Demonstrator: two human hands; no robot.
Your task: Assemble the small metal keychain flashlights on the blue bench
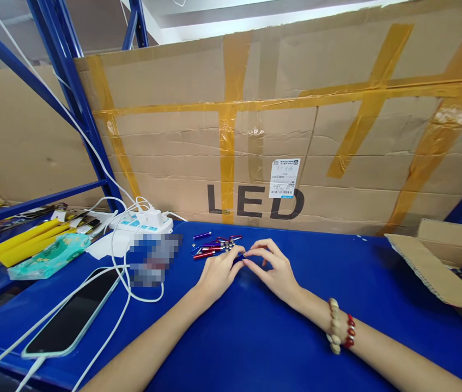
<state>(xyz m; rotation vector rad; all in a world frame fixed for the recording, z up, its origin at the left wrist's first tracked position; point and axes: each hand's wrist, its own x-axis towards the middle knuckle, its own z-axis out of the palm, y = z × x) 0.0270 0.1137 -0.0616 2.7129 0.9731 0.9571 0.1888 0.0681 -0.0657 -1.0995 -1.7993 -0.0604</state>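
Big cardboard box point(337, 136) standing behind table: bold black letters "LED" printed low on its face. White shipping label point(284, 178) stuck over top of "D": barcode and small print, too small to read. Blurred patch near power strip point(143, 223): unreadable. No other legible text.

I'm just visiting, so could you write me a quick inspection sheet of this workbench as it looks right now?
Surface: blue table.
Job's things: small red and purple tubes with silver button cells, just beyond the fingertips.
Clutter: phone, tissue pack, yellow strips, open carton.
Hands: left hand and right hand meet at the fingertips; whether they pinch anything is too small to tell.
Cables: white cables from power strip.
Surroundings: taped cardboard sheet marked LED, blue racking.
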